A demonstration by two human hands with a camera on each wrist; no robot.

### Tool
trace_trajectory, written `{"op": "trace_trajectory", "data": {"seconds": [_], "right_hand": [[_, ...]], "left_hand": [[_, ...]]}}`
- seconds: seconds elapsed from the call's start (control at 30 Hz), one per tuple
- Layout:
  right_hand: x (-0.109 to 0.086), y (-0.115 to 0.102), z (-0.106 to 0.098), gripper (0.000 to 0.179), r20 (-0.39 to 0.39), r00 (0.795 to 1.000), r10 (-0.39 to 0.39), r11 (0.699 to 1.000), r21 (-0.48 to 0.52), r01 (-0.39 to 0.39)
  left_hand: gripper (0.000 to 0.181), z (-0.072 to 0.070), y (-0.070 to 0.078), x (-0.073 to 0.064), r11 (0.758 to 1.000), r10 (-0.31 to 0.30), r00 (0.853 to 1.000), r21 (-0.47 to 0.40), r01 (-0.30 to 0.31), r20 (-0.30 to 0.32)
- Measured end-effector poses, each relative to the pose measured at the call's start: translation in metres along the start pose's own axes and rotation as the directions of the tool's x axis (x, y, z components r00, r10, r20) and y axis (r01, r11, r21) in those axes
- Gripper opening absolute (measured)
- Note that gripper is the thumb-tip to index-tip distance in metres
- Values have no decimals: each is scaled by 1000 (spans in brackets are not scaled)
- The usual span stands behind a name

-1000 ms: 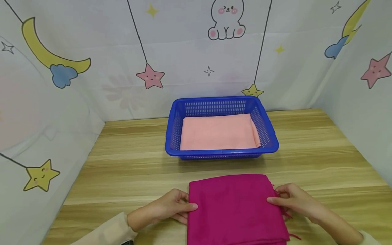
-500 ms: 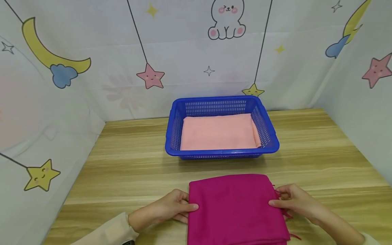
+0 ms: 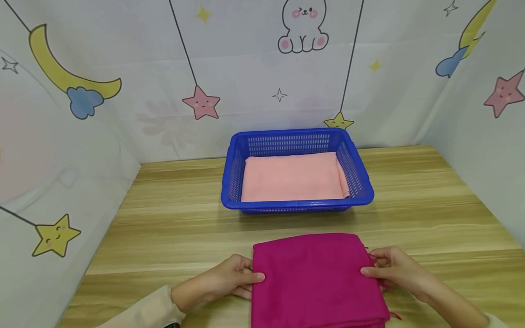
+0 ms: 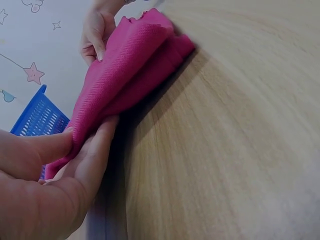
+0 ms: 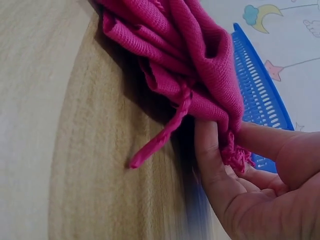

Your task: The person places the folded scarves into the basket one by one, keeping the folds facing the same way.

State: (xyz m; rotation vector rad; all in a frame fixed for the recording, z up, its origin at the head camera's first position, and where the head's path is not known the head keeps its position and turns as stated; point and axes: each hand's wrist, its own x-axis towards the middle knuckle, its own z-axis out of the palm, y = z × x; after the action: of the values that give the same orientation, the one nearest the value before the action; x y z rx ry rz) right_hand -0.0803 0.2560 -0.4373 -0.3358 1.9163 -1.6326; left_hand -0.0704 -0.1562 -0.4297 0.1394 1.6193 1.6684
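A folded magenta scarf [image 3: 316, 282] with twisted fringe lies across the near part of the table in the head view. My left hand [image 3: 225, 278] pinches its left edge, thumb on top and fingers underneath. At the fringed right edge, my right hand [image 3: 398, 271] grips it the same way. In the left wrist view the scarf's layers [image 4: 125, 65] sag between both hands. The right wrist view shows one fringe strand [image 5: 162, 135] hanging free, with the right fingers [image 5: 207, 145] under the cloth.
Behind the scarf stands a blue plastic basket [image 3: 297, 203] with a folded pale pink cloth [image 3: 293, 177] inside. The wood-grain table [image 3: 172, 218] meets a white printed curtain [image 3: 246, 68] at the back and sides.
The right thumb has shifted slightly to the right on the scarf's edge. Otherwise the hands, scarf and basket stay nearly where they were.
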Motion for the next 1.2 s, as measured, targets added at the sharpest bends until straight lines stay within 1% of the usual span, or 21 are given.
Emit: {"op": "trace_trajectory", "data": {"seconds": [0.1, 0.2, 0.43, 0.67, 0.97, 1.2], "right_hand": [[-1, 0, -1, 32, -5, 1000, -21, 1000, -9, 21], [-1, 0, -2, 33, -10, 1000, -22, 1000, -7, 22], [0, -2, -3, 40, -12, 1000, 4, 999, 35, -4], [-2, -9, -5, 35, -9, 1000, 26, 999, 43, -26], [-3, -11, -5, 30, 7, 1000, -15, 999, 43, 14], [-3, -14, -5, 25, 2, 1000, -31, 999, 27, 31]], "left_hand": [[12, -1, 0, -1, 1000, 10, 1000, -14, -10, 18], [13, -2, 0, -1, 999, 17, 999, -35, -15, 36], [13, -1, 2, -2, 998, 18, 998, -55, -15, 54], [10, -1, 4, -2, 997, 27, 997, -77, -22, 67], [10, -2, 4, -3, 996, 33, 996, -89, -26, 80], [11, -2, 8, -5, 995, 51, 995, -96, -42, 92]]}}
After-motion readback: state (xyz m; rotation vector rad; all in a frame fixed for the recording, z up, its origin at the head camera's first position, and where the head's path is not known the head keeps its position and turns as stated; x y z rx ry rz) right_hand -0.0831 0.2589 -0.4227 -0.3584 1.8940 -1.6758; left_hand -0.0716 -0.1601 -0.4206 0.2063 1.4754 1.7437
